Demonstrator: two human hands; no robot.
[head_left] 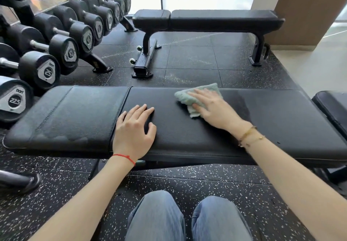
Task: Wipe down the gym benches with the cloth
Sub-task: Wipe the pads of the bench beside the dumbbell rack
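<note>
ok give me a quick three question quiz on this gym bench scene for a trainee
1. True or false: the right hand presses the cloth flat on the near bench.
2. What does the left hand hold? A) a spray bottle B) nothing, it rests on the bench C) a dumbbell
3. Fill in: the dumbbell rack stands to the person's ____.

Key: 1 true; 2 B; 3 left

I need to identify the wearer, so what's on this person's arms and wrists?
Both forearms are bare, with no sleeves or gloves. The left wrist wears a thin red string bracelet. The right wrist wears two slim gold-coloured bracelets.
</note>
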